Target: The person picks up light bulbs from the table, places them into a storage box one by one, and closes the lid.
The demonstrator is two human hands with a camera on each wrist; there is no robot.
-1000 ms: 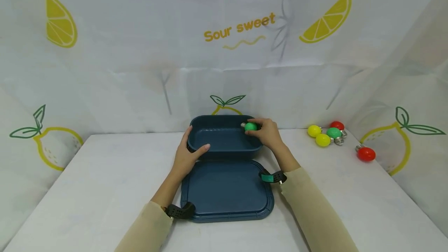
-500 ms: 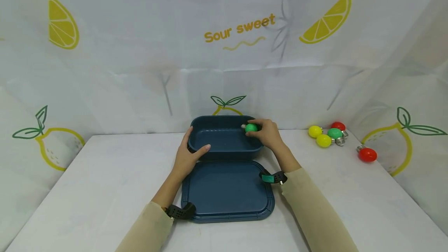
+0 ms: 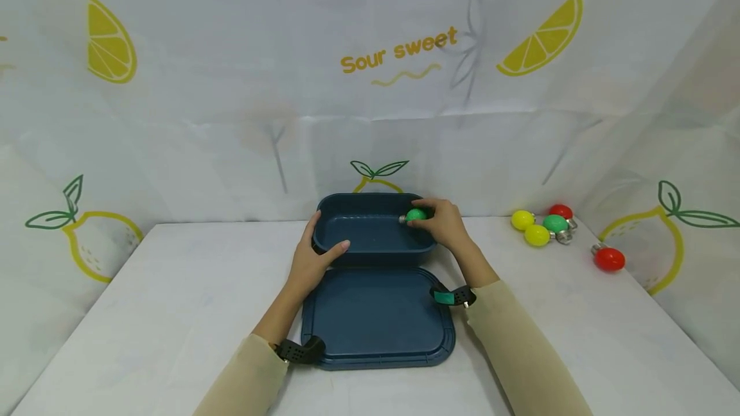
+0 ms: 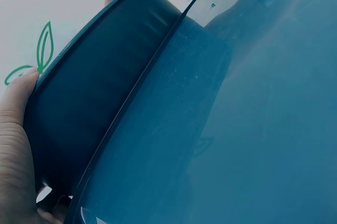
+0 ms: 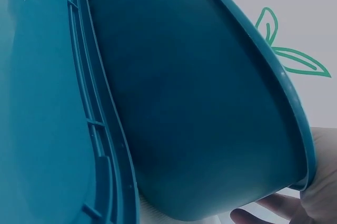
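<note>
A dark blue rectangular box (image 3: 370, 255) stands on the table by the back wall. My left hand (image 3: 312, 259) grips its left end, with the thumb at the rim and the other fingers round the outside. Above the right end of the box's inside, my right hand (image 3: 442, 223) pinches a green light bulb (image 3: 415, 214) with a silver screw base pointing left. In front of the box lies its flat blue lid (image 3: 378, 316). The wrist views show the box's outer wall (image 4: 100, 82) and the lid (image 5: 45, 103) close up; the bulb is hidden there.
On the right of the white table (image 3: 202, 294) several yellow, red and green bulbs (image 3: 537, 235) lie in a cluster. One red bulb (image 3: 609, 259) lies apart, near the right edge. A white printed sheet (image 3: 231, 82) hangs behind the table.
The green bulb has dropped slightly within the box, and its screw base now tips lower. My left hand stays in place on the box. The head view has shifted a little.
</note>
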